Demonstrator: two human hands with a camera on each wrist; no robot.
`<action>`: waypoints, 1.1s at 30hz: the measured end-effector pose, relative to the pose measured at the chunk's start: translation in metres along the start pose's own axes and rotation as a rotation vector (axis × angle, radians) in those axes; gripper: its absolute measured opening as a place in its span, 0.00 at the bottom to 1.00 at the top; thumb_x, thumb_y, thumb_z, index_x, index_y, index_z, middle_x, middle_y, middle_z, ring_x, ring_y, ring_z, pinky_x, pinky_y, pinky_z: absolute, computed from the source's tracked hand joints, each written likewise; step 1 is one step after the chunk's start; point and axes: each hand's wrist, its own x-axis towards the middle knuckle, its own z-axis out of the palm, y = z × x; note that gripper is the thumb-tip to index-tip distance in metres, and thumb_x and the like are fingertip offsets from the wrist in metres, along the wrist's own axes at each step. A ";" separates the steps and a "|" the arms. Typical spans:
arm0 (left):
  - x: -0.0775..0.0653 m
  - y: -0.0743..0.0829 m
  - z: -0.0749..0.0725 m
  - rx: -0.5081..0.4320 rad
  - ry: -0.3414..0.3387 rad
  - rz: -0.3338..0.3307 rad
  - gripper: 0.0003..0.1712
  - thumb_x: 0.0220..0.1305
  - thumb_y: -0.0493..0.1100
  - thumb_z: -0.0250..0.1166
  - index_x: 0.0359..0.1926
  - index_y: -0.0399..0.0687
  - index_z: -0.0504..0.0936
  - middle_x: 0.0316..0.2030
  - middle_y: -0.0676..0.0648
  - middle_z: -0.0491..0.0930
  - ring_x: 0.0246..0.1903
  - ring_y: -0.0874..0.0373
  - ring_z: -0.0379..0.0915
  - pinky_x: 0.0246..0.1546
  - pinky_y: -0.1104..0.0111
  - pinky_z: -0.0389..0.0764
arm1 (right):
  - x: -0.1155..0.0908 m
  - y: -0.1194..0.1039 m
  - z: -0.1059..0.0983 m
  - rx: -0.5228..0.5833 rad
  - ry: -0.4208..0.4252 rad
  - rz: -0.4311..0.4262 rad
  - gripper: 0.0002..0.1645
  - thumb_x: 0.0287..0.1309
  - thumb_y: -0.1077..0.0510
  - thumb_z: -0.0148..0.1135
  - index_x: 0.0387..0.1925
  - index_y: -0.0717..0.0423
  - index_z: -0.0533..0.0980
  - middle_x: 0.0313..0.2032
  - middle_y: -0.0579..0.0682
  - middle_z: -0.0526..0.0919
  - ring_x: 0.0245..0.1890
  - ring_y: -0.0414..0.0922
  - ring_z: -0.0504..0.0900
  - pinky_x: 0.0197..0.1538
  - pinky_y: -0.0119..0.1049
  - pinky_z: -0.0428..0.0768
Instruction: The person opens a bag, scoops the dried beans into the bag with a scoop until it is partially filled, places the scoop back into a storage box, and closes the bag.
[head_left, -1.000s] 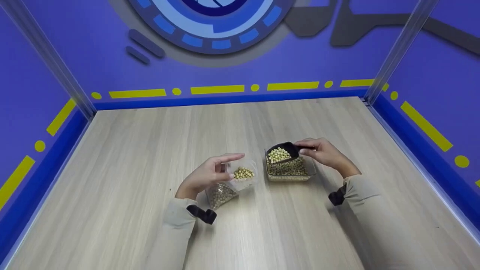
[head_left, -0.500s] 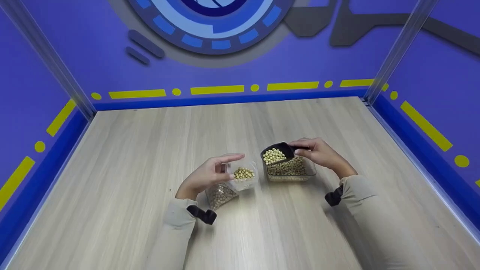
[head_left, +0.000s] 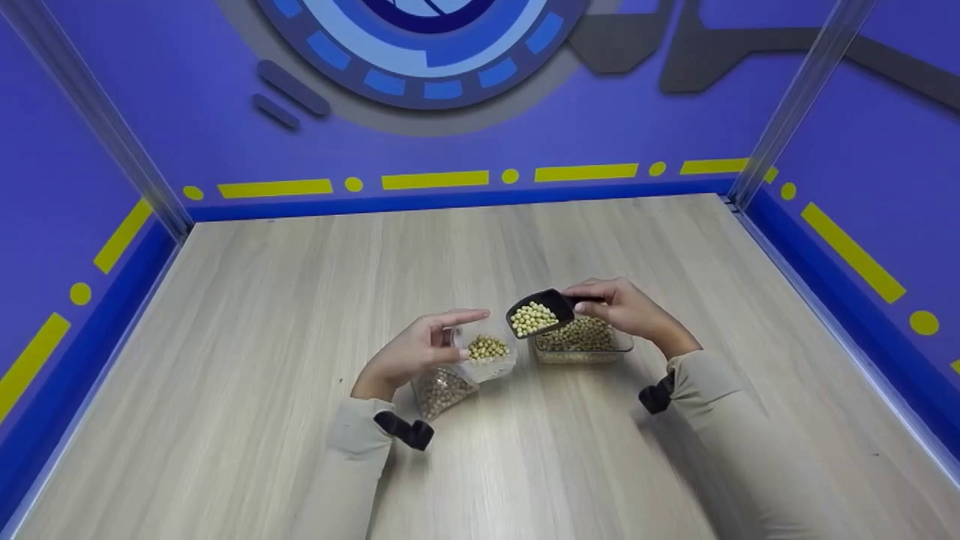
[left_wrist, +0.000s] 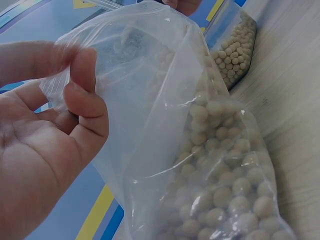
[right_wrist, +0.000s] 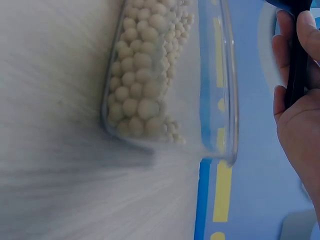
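Note:
My left hand pinches the rim of a clear plastic bag, holding its mouth spread. Pale yellow round beans fill the bag's lower part, which rests on the table. By its handle, my right hand grips a black scoop loaded with beans. The scoop is tilted a little, its front edge close to the bag's mouth on the right. Below the scoop and right hand stands a clear rectangular container with more beans in it.
The wood-grain table is bounded by blue walls at the back and both sides. A black wrist camera sits on the left sleeve, another wrist camera on the right.
My right hand has carried the loaded scoop leftward, from over the container toward the bag's mouth. The left hand and the bag have stayed nearly still.

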 end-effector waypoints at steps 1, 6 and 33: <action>0.000 0.000 0.000 -0.002 -0.001 -0.002 0.34 0.57 0.27 0.60 0.67 0.39 0.68 0.27 0.51 0.68 0.23 0.67 0.63 0.25 0.76 0.70 | 0.001 -0.001 0.001 -0.013 -0.007 0.001 0.18 0.60 0.65 0.60 0.51 0.65 0.79 0.51 0.60 0.82 0.52 0.43 0.79 0.52 0.24 0.74; 0.000 0.000 0.000 0.001 -0.001 -0.001 0.34 0.57 0.27 0.61 0.67 0.39 0.68 0.31 0.48 0.69 0.23 0.67 0.63 0.26 0.76 0.71 | 0.005 -0.003 0.005 -0.018 -0.046 -0.022 0.18 0.61 0.63 0.60 0.53 0.63 0.79 0.51 0.60 0.82 0.53 0.48 0.79 0.52 0.26 0.75; 0.002 0.002 0.003 0.001 -0.015 -0.030 0.34 0.57 0.28 0.60 0.67 0.38 0.67 0.28 0.51 0.70 0.25 0.67 0.65 0.28 0.75 0.72 | 0.016 -0.029 0.007 -0.222 -0.118 -0.190 0.17 0.57 0.68 0.62 0.49 0.65 0.81 0.45 0.60 0.85 0.47 0.55 0.83 0.53 0.50 0.77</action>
